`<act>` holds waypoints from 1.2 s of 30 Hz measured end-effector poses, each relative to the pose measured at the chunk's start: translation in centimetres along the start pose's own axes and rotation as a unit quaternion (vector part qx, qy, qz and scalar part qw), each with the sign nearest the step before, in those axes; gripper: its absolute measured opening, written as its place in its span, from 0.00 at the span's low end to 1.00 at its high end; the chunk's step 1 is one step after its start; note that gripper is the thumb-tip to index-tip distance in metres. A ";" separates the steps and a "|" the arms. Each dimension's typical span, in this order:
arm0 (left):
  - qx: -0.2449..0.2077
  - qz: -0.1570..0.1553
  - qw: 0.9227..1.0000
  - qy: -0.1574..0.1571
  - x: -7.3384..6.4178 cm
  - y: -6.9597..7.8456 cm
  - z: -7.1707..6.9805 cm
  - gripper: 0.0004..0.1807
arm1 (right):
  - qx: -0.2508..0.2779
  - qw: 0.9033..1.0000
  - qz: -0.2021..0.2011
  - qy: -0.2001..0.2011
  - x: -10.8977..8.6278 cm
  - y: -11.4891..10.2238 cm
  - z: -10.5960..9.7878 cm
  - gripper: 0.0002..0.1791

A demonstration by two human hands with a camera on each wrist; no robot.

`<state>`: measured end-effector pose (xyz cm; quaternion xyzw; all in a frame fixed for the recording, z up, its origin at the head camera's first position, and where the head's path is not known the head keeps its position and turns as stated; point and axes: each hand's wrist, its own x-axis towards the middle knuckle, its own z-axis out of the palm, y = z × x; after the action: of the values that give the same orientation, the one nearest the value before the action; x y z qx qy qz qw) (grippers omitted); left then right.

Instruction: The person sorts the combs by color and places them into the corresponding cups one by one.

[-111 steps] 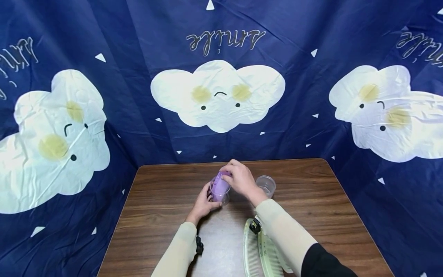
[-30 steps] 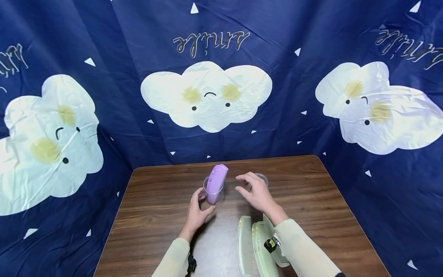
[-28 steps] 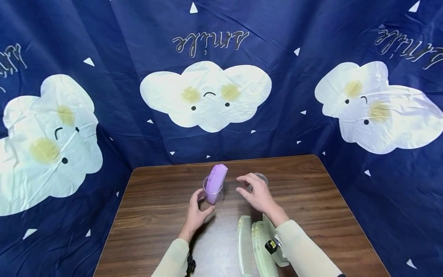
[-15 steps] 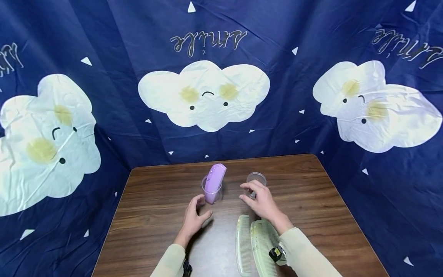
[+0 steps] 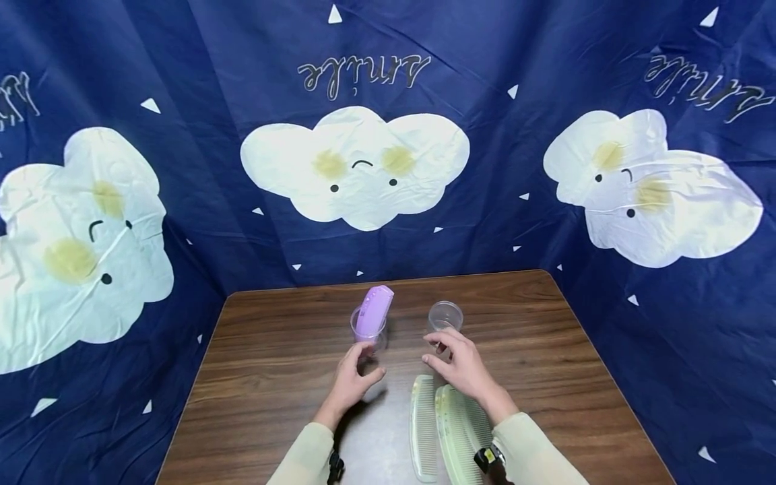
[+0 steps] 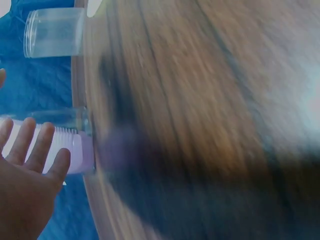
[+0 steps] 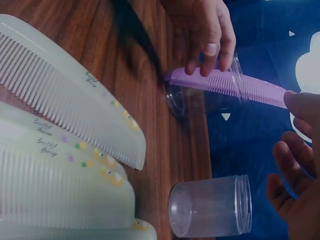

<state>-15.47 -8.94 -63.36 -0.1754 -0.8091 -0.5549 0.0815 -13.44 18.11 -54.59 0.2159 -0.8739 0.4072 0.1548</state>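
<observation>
A purple comb (image 5: 374,310) stands tilted in a clear plastic jar (image 5: 380,341), its upper end sticking out past the rim. Just in front of that jar, my left hand (image 5: 351,382) has its fingers loosely bent and holds nothing. The left wrist view shows its spread fingers overlapping the comb's teeth. My right hand (image 5: 465,369) hovers with nothing in it, in front of a second clear jar (image 5: 445,314), which is empty. Several pale green combs (image 7: 95,85) lie close together near my right forearm; yellow and purple prints show on them in the right wrist view.
The brown wood-grain table (image 5: 273,364) ends at a back edge close behind both jars. A dark blue curtain (image 5: 218,256) with printed white clouds rises around the back and sides.
The purple comb, earlier held by my right hand inside the left jar, now stands there released. My left hand has let go of that jar and drawn back; my right hand has moved right and nearer.
</observation>
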 end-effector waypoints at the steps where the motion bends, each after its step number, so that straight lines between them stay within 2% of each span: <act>1: -0.001 -0.001 1.000 -0.003 0.1 0.2 0.2 0.30 | -0.001 1.000 0.000 0.000 -0.2 0.1 0.0 0.18; 10: -0.029 -0.007 0.999 -0.040 0.9 1.3 2.0 0.33 | -0.004 1.000 0.007 0.001 -1.5 1.1 0.0 0.19; 19: -0.037 0.005 0.997 -0.067 2.3 1.8 3.3 0.36 | 0.005 0.999 0.028 -0.029 -2.1 1.4 0.0 0.22; 30: 0.040 0.008 0.995 -0.092 4.1 0.9 4.7 0.43 | 0.006 0.994 0.035 -0.102 -3.2 2.4 0.5 0.26; 36: 0.063 0.001 0.992 -0.114 5.0 0.7 5.0 0.45 | 0.001 0.990 0.050 -0.129 -3.5 2.8 0.7 0.26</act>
<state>-19.51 -3.11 -63.02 -0.2330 -0.8460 -0.4795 0.0005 -11.91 20.04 -58.36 0.2223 -0.8958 0.3843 0.0201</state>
